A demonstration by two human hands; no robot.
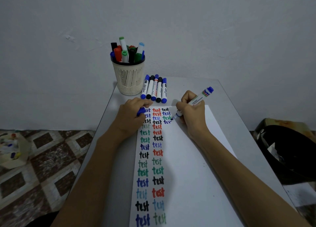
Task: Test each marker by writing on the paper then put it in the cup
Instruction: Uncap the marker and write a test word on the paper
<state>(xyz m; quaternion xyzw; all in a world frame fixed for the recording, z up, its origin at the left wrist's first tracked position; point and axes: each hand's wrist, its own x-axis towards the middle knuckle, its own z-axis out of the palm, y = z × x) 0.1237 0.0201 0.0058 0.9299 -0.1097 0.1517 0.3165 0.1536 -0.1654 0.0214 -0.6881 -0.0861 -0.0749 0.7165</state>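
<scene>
My right hand (193, 114) grips an uncapped blue marker (201, 97), its tip touching the white paper (188, 158) at an unfinished blue word in the third column. My left hand (131, 115) rests on the paper's top left corner and holds the marker's blue cap (141, 111) in its curled fingers. The paper carries columns of "test" written in several colours. A beige slotted cup (129, 78) at the table's far left corner holds several markers. A row of several capped markers (154, 89) lies just right of the cup, beyond the paper.
The small white table (239, 117) stands against a grey wall. A black bin (287, 151) sits on the floor to the right. On the patterned floor at left stands a beige container (12, 151) with small items.
</scene>
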